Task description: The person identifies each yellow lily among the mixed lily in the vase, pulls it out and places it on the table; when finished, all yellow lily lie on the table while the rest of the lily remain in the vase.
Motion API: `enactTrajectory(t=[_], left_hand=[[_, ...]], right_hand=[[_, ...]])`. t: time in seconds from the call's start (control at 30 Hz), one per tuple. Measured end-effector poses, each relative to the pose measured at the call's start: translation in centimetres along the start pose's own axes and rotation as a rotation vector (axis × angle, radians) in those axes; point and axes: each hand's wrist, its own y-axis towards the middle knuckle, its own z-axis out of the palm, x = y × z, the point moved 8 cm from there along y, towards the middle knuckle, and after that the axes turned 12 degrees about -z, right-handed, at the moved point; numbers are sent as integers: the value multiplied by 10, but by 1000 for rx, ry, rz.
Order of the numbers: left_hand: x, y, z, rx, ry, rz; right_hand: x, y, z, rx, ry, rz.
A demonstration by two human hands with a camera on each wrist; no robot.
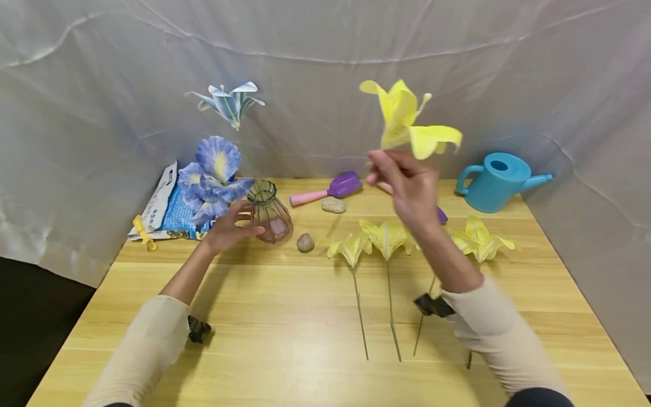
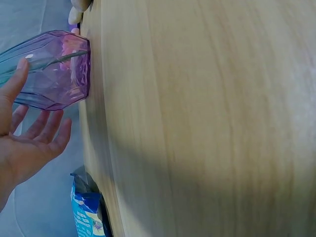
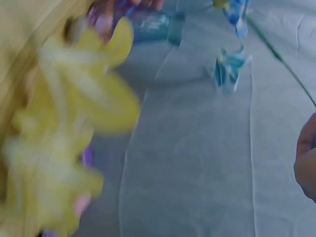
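Note:
My right hand point(image 1: 414, 183) is raised over the back of the table, pinching a yellow lily point(image 1: 399, 116) by its stem just below the bloom. In the right wrist view the lily's green stem point(image 3: 279, 57) runs from the fingers. My left hand point(image 1: 229, 229) is at the side of a ribbed glass vase point(image 1: 272, 217), its thumb against the glass and the other fingers loosely spread, as the left wrist view shows. A pale blue lily point(image 1: 231, 104) stands in the vase. Left of it a blue-violet iris point(image 1: 216, 178) leans out; its stem is hidden.
Several yellow lilies point(image 1: 386, 237) lie on the table, stems toward me. Behind are a purple-and-pink toy shovel point(image 1: 343, 185), a pale stone point(image 1: 333, 204) and a blue watering can point(image 1: 493, 183). A brown stone point(image 1: 305, 243) lies beside the vase; a blue bag point(image 1: 175, 217) and yellow clip-like piece point(image 1: 144, 233) sit left.

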Motion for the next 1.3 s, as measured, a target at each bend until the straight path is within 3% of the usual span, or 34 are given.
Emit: enactTrajectory(t=[0.17, 0.27, 0.37, 0.47, 0.6, 0.7, 0.83, 0.93, 1.1, 1.3], left_hand=[[3, 2, -2, -21, 18, 9], [4, 1, -4, -28, 34, 1], [5, 0, -7, -37, 37, -13], [7, -1, -9, -40, 28, -18], [5, 0, -11, -39, 19, -10], [-1, -4, -11, -28, 22, -9], [-5, -8, -10, -14, 17, -23], [2, -5, -11, -20, 29, -24], [8, -2, -14, -32, 52, -16], [5, -4, -15, -43, 89, -28]], right_hand=[[20, -20, -64, 48, -241, 56], [15, -45, -114, 44, -359, 218], [14, -71, -161, 71, -576, 367], [18, -94, -202, 96, -792, 446], [26, -119, -248, 82, -931, 528], [24, -136, -273, 111, -933, 613], [9, -161, -300, 192, -908, 737], [-8, -180, -310, 264, -881, 832], [-28, -194, -298, 370, -845, 934], [-39, -189, -275, 411, -868, 938]])
